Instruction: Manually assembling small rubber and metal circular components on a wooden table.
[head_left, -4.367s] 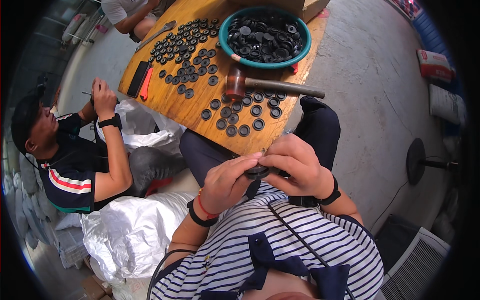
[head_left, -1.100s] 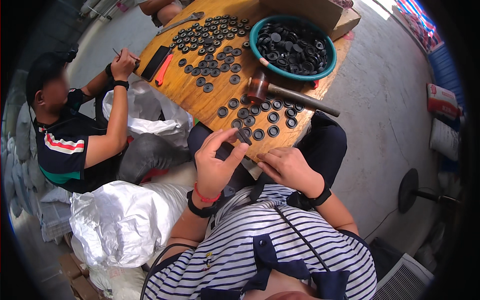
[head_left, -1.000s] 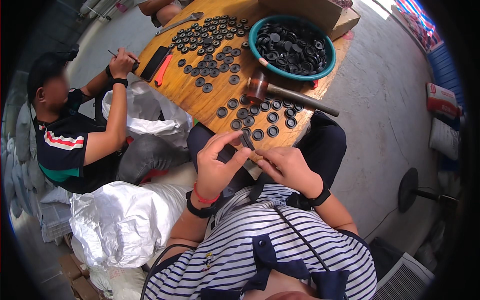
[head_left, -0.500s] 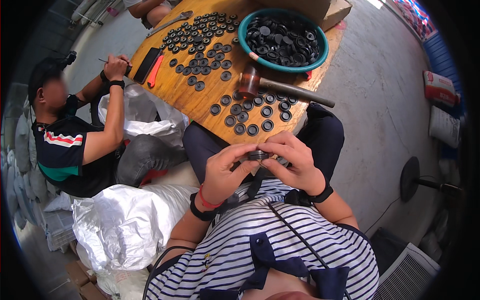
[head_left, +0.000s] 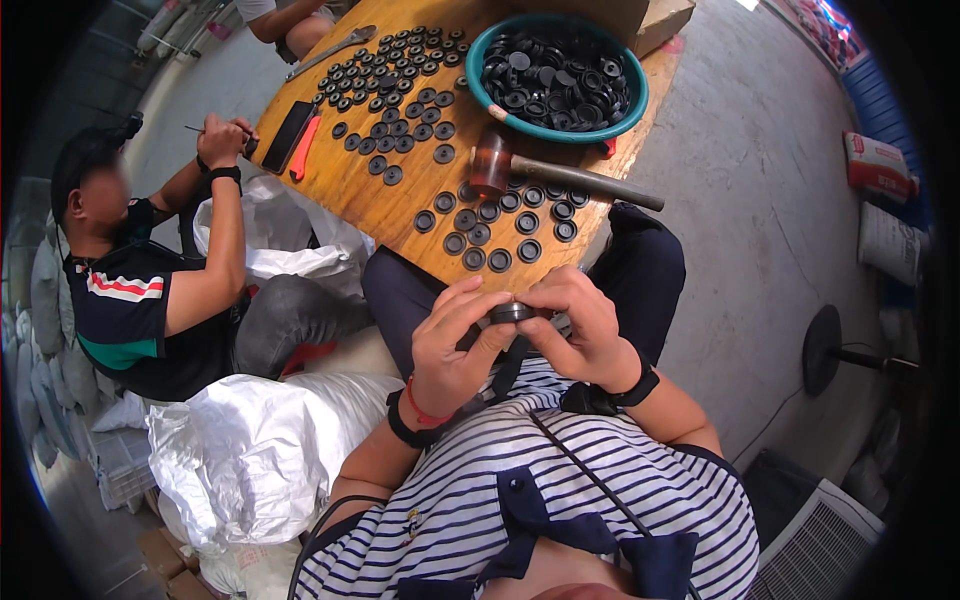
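Observation:
A small black round part [head_left: 511,312], like a thick disc with a shiny rim, is pinched between both my hands just off the table's near corner. My left hand [head_left: 452,340] grips its left edge with thumb and fingers, while my right hand [head_left: 580,325] has the right edge. Closest to them on the wooden table [head_left: 400,225] lies a group of black ringed discs [head_left: 499,260]. Behind these rests a mallet with a reddish-brown head [head_left: 490,165] and a dark handle [head_left: 590,180]. The disc's underside is hidden.
A teal basin [head_left: 478,85] full of black discs stands at the back right. More discs [head_left: 390,130], a wrench [head_left: 335,50], a phone [head_left: 288,137] and a red-handled tool [head_left: 306,148] lie farther left. A co-worker [head_left: 150,270] sits at left beside white sacks [head_left: 250,450].
Both hands keep hold of the disc, with the left fingers lifted slightly. The whole view has shifted a little, moving the table's contents leftward.

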